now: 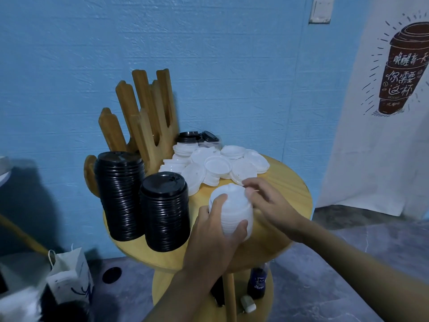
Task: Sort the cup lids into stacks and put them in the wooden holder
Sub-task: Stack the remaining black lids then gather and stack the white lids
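Observation:
My left hand (216,231) grips a short stack of white lids (234,205) over the front of the round wooden table (290,182). My right hand (267,201) touches the top right of that stack with curled fingertips. Two tall stacks of black lids (120,196) (164,212) stand on the table's left side. Behind them rises the wooden holder (144,117), its upright slots without lids. A loose pile of white lids (218,166) lies at the back, with a few black lids (195,137) beyond it.
A blue wall stands close behind the table. A white banner (383,112) with a cup drawing hangs at right. On the floor lie a paper bag (69,275) and a black lid (112,274). A bottle (257,282) stands on the table's lower shelf.

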